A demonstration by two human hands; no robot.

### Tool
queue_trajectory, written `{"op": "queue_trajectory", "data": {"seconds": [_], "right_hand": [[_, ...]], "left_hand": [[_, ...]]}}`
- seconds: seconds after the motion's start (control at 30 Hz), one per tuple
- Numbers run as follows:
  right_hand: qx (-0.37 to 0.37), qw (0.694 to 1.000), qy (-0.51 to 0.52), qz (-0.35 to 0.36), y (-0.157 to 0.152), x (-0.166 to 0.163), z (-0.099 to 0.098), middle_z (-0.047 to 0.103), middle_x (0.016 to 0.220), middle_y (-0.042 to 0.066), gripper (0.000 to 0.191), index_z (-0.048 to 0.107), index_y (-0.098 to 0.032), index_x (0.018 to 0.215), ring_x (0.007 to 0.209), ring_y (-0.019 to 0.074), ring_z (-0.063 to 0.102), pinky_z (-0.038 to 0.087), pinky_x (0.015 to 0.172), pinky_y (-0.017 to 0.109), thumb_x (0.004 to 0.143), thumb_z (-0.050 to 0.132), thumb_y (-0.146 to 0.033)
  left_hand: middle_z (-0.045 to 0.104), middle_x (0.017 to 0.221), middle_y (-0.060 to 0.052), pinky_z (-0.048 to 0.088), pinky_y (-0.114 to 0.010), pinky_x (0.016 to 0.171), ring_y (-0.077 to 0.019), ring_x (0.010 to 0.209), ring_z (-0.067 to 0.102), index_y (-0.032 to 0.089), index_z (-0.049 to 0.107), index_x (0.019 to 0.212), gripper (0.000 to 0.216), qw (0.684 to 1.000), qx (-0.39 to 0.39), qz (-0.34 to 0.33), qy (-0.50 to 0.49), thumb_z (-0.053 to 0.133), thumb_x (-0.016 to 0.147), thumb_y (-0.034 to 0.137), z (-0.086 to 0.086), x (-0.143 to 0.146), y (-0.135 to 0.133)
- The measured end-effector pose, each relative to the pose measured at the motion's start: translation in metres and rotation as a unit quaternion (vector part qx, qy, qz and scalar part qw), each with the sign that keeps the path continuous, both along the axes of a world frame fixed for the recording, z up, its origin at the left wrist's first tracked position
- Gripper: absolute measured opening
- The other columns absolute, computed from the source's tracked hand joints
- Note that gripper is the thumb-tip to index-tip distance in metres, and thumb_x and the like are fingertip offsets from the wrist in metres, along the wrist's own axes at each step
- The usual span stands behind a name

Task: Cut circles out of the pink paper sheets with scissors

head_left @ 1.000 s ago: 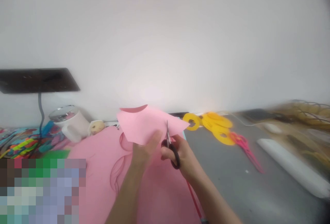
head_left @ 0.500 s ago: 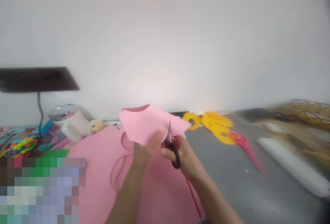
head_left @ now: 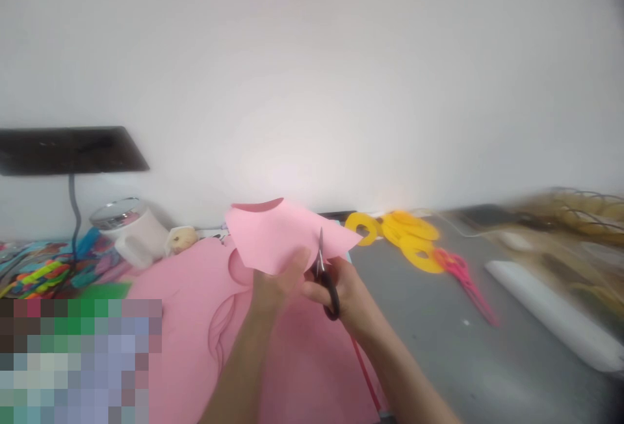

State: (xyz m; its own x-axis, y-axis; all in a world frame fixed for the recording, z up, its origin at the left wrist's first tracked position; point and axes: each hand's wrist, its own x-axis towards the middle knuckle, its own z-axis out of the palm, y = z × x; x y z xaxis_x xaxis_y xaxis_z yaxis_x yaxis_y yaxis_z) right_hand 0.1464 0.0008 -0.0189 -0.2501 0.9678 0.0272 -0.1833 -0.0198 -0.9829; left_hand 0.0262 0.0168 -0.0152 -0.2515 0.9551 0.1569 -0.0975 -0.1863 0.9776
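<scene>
My left hand (head_left: 275,284) pinches the lower edge of a pink paper piece (head_left: 277,235) and holds it up above the table. My right hand (head_left: 348,294) grips black-handled scissors (head_left: 325,274), whose blades point up into the paper's lower right edge. Beneath both hands a large pink sheet (head_left: 195,320) with curved cut-outs lies flat on the grey table (head_left: 439,359).
Yellow paper rings (head_left: 404,232) and pink scissors (head_left: 463,278) lie to the right. A white roll (head_left: 550,317) and a wire basket (head_left: 585,216) are at far right. A white mug (head_left: 134,232), colourful scraps (head_left: 43,274) and a dark shelf (head_left: 68,151) are at left.
The scissors have advanced slightly up and right into the pink piece; the paper shifted a little right. Otherwise nothing moved.
</scene>
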Motion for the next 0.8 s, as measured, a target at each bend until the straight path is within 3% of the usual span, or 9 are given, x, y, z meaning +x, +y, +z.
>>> {"op": "queue_trajectory", "data": {"seconds": [0.27, 0.43, 0.6, 0.8], "right_hand": [[-0.010, 1.000, -0.005, -0.009, -0.0014, -0.0003, -0.0011, 0.039, 0.061, -0.006, 0.038, 0.051, -0.018, 0.074, 0.056, 0.0089, 0.031, 0.029, 0.049, 0.021, 0.060, 0.083, -0.032], [-0.024, 0.999, -0.016, -0.021, -0.0028, -0.0005, 0.0017, 0.041, 0.063, -0.006, 0.035, 0.054, -0.018, 0.081, 0.058, 0.0102, 0.034, 0.028, 0.049, 0.022, 0.061, 0.081, -0.030], [-0.034, 0.998, -0.050, -0.018, -0.0029, 0.0004, 0.0034, 0.043, 0.059, -0.005, 0.030, 0.053, -0.017, 0.071, 0.054, 0.0092, 0.034, 0.027, 0.048, 0.022, 0.062, 0.077, -0.032], [-0.045, 0.996, -0.073, -0.035, -0.0029, 0.0005, 0.0037, 0.049, 0.060, -0.004, 0.028, 0.056, -0.016, 0.080, 0.054, 0.0100, 0.038, 0.029, 0.047, 0.021, 0.062, 0.074, -0.028]], "left_hand": [[0.066, 0.084, -0.006, 0.051, -0.040, 0.084, -0.0256, 0.091, 0.064, 0.015, 0.062, 0.090, 0.038, 1.000, -0.011, 0.003, 0.009, 0.078, 0.060, 0.029, -0.0005, -0.0006, -0.0001], [0.065, 0.071, -0.003, 0.055, -0.038, 0.073, -0.0227, 0.076, 0.066, 0.017, 0.063, 0.082, 0.026, 1.000, 0.018, -0.007, 0.021, 0.075, 0.065, 0.032, -0.0005, -0.0007, 0.0006], [0.059, 0.060, -0.002, 0.056, -0.042, 0.080, -0.0282, 0.090, 0.065, 0.021, 0.062, 0.070, 0.024, 0.999, 0.022, -0.010, 0.023, 0.079, 0.061, 0.034, 0.0003, -0.0013, 0.0009], [0.058, 0.057, -0.002, 0.055, -0.043, 0.082, -0.0299, 0.097, 0.064, 0.021, 0.061, 0.070, 0.022, 0.999, 0.028, -0.009, 0.020, 0.078, 0.062, 0.033, 0.0011, -0.0026, -0.0002]]}}
